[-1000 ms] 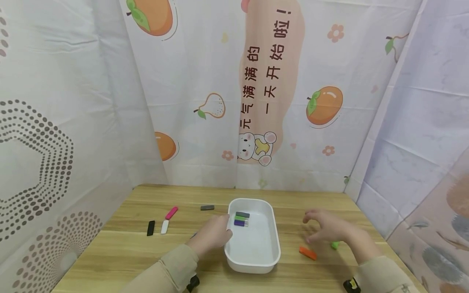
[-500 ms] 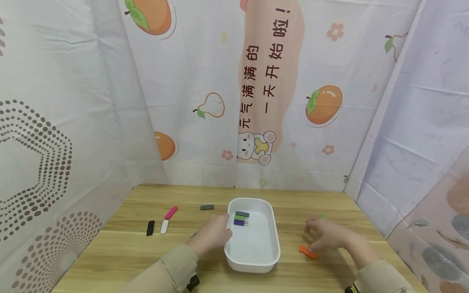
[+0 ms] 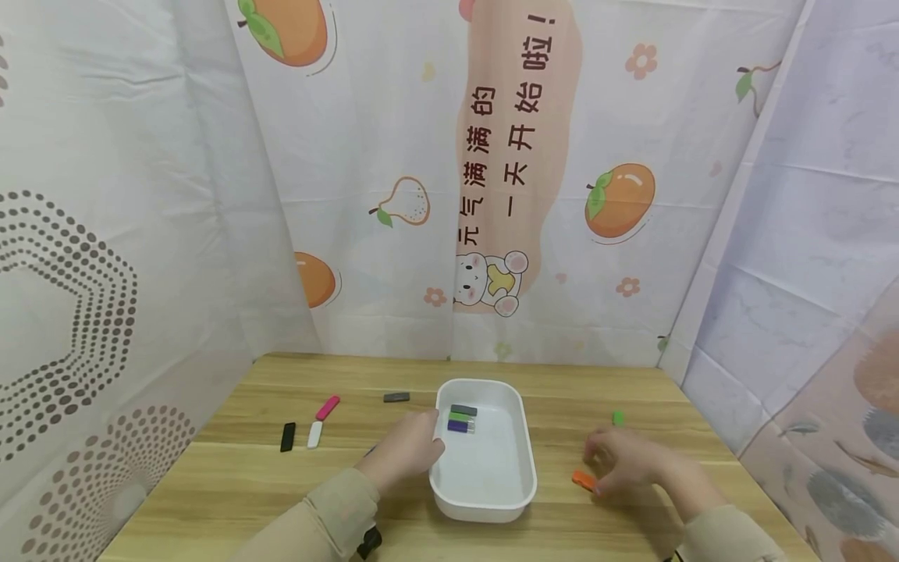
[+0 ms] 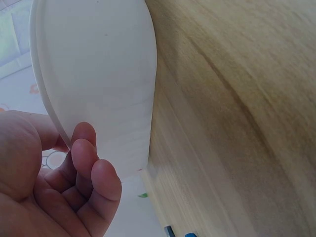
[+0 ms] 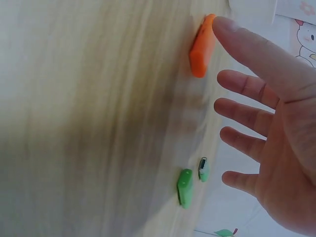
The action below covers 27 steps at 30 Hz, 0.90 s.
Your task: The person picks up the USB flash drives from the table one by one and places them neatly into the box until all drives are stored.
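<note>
My left hand (image 3: 409,451) holds the left rim of a white tray (image 3: 485,507), fingertips curled against its outer wall in the left wrist view. Inside the tray lie a grey USB stick (image 3: 464,410), a green USB stick (image 3: 460,417) and a purple USB stick (image 3: 458,427), side by side. On the right, my right hand (image 3: 630,459) hovers with spread, relaxed fingers and nothing in them. Its thumb is close to an orange USB stick (image 5: 201,49) on the table; whether they touch, I cannot tell. Two green pieces lie beyond, one (image 5: 185,188) larger, the other (image 5: 203,169) showing a metal plug.
On the wooden table's left lie a black stick (image 3: 288,437), a white stick (image 3: 315,435) and a pink stick (image 3: 328,407). A dark grey stick (image 3: 396,397) is behind the left hand, which partly hides a blue object (image 3: 371,449). Printed curtains (image 3: 379,273) enclose the table.
My right hand has lowered, its thumb coming nearer the orange USB stick. A green piece behind that hand has come into view. My left hand and the tray stay put.
</note>
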Motion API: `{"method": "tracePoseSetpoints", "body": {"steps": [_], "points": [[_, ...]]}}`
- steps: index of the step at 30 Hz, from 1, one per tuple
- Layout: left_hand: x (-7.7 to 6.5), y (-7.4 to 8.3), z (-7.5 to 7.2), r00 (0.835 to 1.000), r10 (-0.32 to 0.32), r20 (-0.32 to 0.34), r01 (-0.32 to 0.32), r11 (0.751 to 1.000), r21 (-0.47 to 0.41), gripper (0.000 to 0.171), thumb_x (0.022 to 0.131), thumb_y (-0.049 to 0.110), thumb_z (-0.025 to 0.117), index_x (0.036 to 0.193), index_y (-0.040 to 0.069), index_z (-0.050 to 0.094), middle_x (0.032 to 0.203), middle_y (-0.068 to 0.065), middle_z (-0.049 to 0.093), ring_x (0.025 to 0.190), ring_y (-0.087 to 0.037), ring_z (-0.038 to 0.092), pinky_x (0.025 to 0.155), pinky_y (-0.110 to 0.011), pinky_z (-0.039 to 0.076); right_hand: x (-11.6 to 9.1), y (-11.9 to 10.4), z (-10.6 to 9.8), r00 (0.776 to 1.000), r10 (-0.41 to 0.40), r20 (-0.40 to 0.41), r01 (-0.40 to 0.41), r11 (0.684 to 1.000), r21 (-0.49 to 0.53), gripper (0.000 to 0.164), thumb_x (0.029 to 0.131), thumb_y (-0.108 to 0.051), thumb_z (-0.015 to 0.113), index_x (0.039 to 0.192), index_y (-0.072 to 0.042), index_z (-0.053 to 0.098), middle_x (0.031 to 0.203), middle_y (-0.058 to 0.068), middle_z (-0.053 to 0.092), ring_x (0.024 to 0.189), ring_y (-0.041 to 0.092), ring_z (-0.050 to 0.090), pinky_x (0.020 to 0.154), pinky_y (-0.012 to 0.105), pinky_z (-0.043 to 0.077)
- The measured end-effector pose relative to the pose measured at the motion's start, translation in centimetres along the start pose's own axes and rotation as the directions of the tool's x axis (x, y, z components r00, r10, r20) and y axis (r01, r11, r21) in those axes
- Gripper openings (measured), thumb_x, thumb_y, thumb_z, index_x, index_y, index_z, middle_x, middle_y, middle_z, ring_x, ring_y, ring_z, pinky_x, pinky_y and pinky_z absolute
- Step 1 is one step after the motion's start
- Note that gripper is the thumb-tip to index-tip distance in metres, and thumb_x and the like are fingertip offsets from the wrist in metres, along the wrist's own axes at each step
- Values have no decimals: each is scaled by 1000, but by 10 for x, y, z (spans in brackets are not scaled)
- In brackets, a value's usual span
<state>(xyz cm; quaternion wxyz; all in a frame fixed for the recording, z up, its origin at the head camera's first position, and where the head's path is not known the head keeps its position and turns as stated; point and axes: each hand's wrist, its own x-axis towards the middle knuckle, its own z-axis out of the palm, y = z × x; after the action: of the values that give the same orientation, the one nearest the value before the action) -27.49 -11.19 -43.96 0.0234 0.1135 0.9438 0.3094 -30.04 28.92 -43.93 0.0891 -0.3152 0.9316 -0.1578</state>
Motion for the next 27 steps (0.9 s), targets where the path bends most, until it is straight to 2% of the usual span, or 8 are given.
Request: {"method": "tracePoseSetpoints", "body": {"steps": [2,9,14,22,27], "points": [[0,1,-1,1000,-3,0,3,1000,-1,51,95,12,64,140,-10,51,133,-28,60,94,-25,62,81,-41,57,-1,0,1,1000,6,5,-6,1000,0,48,66,-36,92,103,-18,68,113,-1,60,105,29,60,92,57,48],[0,2,-1,1000,-2,1,2,1000,-1,50,96,12,64,140,-9,52,133,-28,60,93,-24,63,79,-40,57,-3,0,4,1000,30,0,-30,999,-21,44,65,-35,92,99,-22,66,128,12,58,119,48,53,97,70,40],[-1,2,-1,1000,8,-5,-8,1000,7,49,95,12,65,138,-9,53,130,-27,61,92,-24,63,80,-41,57,-4,0,6,999,43,-8,-43,999,-17,42,64,-31,91,96,-22,66,132,17,57,121,54,50,99,72,37],[-1,2,-2,1000,14,-2,-14,1000,13,51,95,11,65,139,-11,52,132,-29,60,92,-25,63,77,-40,56,-2,2,5,1000,23,11,-23,999,32,34,68,-21,90,91,-18,65,132,20,58,116,48,55,98,67,41],[-1,3,-2,1000,5,10,-5,1000,0,50,96,12,65,139,-10,52,132,-27,61,91,-24,62,76,-39,56,-4,1,4,1000,14,22,-16,997,69,32,70,-18,89,89,-18,64,134,26,55,117,51,54,98,68,41]]}}
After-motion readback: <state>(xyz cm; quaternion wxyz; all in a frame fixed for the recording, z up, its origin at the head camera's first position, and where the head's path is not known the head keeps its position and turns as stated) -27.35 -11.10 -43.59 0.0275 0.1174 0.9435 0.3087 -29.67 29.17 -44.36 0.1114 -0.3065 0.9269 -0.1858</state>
